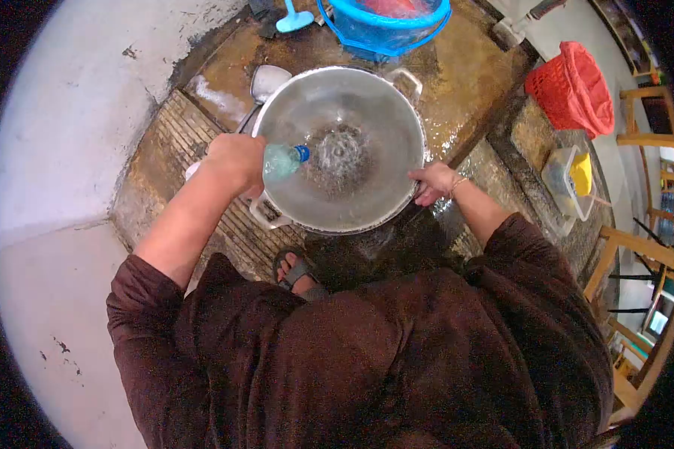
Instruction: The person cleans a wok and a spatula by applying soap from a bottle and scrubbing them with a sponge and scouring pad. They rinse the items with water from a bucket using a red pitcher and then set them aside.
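My left hand [236,161] is closed around a clear greenish plastic bottle [281,162] with a blue cap. The bottle is tilted on its side, its cap pointing into a large metal pot [386,112]. Water shows in the bottom of the pot, rippled and catching light in the middle. At the pot's lower right rim, my right hand [433,183] grips the edge, thumb on top and fingers outside. One loop handle of the pot sticks out at the upper right, another at the lower left.
Beyond the pot stands a blue bucket [386,37] with something red in it. A light blue brush-like tool [295,21] and a long-handled scoop [269,81] lie nearby. Right are a red basket [569,90], a clear tub [560,183] and wooden chairs [629,247]. The floor is wet.
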A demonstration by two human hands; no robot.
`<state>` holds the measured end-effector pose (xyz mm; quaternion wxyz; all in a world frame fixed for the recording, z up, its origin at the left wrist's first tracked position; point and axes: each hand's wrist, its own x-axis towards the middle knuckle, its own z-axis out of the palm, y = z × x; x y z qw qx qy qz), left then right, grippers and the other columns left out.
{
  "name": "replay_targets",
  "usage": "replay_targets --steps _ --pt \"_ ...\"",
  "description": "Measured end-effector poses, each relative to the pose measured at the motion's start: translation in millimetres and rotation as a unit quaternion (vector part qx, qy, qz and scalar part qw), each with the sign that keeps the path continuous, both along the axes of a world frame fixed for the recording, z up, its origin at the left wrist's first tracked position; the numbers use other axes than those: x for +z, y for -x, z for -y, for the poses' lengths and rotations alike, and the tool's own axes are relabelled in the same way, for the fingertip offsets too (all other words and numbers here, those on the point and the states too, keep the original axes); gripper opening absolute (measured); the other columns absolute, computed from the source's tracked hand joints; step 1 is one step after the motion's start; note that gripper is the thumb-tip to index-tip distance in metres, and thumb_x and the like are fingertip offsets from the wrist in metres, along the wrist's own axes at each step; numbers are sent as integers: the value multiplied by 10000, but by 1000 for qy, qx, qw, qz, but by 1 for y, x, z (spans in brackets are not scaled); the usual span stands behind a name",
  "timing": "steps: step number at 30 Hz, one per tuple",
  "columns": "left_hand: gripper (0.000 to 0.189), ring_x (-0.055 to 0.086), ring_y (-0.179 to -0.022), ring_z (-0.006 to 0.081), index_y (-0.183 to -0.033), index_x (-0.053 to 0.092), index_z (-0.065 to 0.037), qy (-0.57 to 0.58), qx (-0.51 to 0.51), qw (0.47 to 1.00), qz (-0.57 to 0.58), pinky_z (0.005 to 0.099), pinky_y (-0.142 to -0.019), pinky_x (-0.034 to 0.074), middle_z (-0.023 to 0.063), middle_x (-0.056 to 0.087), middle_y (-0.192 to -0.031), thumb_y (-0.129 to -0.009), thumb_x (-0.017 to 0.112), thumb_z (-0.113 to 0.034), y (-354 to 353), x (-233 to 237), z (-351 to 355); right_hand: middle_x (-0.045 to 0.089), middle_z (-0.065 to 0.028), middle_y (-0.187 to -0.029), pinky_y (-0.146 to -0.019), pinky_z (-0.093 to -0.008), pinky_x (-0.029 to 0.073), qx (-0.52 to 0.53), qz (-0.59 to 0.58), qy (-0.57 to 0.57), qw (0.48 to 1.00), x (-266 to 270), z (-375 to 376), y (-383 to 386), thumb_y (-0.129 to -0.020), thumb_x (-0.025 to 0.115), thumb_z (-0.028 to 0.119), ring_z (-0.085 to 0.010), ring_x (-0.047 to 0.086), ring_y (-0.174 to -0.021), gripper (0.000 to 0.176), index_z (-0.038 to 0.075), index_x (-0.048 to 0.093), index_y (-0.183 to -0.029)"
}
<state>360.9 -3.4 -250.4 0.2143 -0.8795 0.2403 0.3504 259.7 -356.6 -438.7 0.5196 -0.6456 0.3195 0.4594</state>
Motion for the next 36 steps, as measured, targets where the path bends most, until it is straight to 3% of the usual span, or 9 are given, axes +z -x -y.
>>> replay_targets --steps 3,7,11,15,18,22,27,32,36 --pt "401 659 -859 252 -949 652 -74 -43 -11 999 -17 351 -732 531 115 674 -903 -568 739 -166 -2 -11 9 637 -246 -725 -456 -360 561 214 0 61 975 43 2 -11 -873 566 351 -289 658 -580 509 -156 581 -829" --pt "303 661 -860 245 -901 669 -78 19 -55 998 3 340 -716 530 120 676 -901 -606 716 -129 3 -8 18 659 -203 -756 -689 -409 533 480 285 277 782 85 -19 -22 -803 612 414 -337 658 -737 493 -77 641 -776" --pt "266 655 -869 245 -926 649 -75 58 -92 992 67 345 -747 515 120 671 -902 -664 687 -105 4 -15 27 617 -204 -1049 -887 -420 445 393 368 173 825 92 -44 -44 -698 667 450 -347 575 -1011 554 41 623 -1068" --pt "318 628 -913 244 -1004 581 -86 83 -147 982 79 389 -902 432 77 657 -907 -704 675 -131 7 -8 42 503 -172 -1264 -965 -376 375 357 546 38 757 99 -105 -70 -599 798 417 -288 481 -1158 812 23 483 -1237" --pt "345 589 -978 238 -1031 530 -99 106 -200 963 149 484 -994 317 48 637 -914 -721 671 -153 5 -9 47 568 -153 -1179 -937 -360 397 378 474 -139 783 102 -145 -103 -573 825 361 -262 518 -1100 777 31 514 -1205" --pt "462 461 -1163 288 -1078 484 -78 142 -236 926 258 598 -1016 208 104 581 -1033 -674 690 -163 -2 5 52 599 -132 -1134 -933 -355 411 354 431 -143 817 99 -167 -122 -528 844 334 -258 545 -1056 720 32 574 -1123" --pt "781 309 -1271 299 -1308 356 -14 241 -158 809 513 699 -968 152 119 420 -1296 -641 700 -232 -13 35 35 644 -75 -1039 -891 -337 442 78 408 -292 862 110 -150 -118 -579 838 190 -188 580 -980 543 34 624 -1053" --pt "728 543 -1065 248 -1226 447 47 648 169 728 147 331 -924 419 195 534 -1181 -697 775 -331 -23 27 22 660 -51 -972 -836 -305 481 -18 468 -276 840 160 -142 -119 -612 826 160 -140 608 -906 465 18 636 -1012" --pt "492 617 -901 168 -1017 617 29 701 253 667 7 303 -810 484 103 659 -959 -690 796 -292 -27 13 32 666 -34 -943 -782 -294 505 39 572 -189 798 166 -147 -120 -670 791 160 -122 619 -864 371 26 646 -984"
